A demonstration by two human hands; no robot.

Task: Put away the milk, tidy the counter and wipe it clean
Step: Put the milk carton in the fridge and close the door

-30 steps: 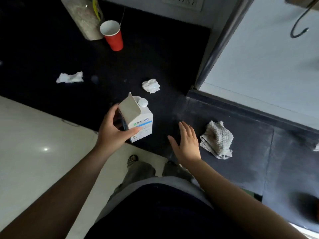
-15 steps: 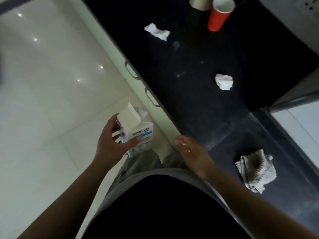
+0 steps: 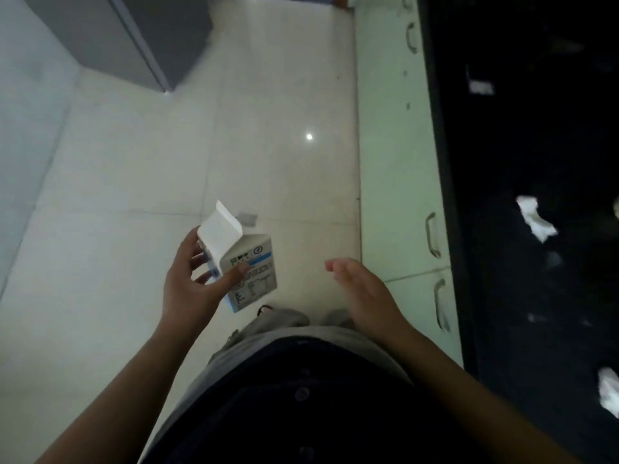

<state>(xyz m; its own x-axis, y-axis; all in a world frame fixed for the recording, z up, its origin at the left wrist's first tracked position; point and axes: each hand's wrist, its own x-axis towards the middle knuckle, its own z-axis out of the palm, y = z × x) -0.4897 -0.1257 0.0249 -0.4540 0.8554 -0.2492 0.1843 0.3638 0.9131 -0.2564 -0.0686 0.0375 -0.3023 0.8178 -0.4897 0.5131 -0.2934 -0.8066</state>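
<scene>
Pale tiled floor (image 3: 274,95) filled view where dark worktop (image 3: 536,162) had a second before; worktop now along right edge, crumpled tissues (image 3: 536,219) unmoved. Left hand (image 3: 194,283) gripped milk carton (image 3: 248,262) over floor; right hand (image 3: 365,289) open, empty. Milk leaving worktop, likely toward grey fridge (image 3: 134,38); tidying, wiping undone.

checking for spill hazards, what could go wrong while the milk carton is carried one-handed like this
1. The milk carton is tilted in the left hand alone, pinched between thumb and fingers over the tiled floor; it might slip. The right hand is open and empty.
2. Crumpled tissues lie unattended on the dark counter and could be forgotten.
</scene>
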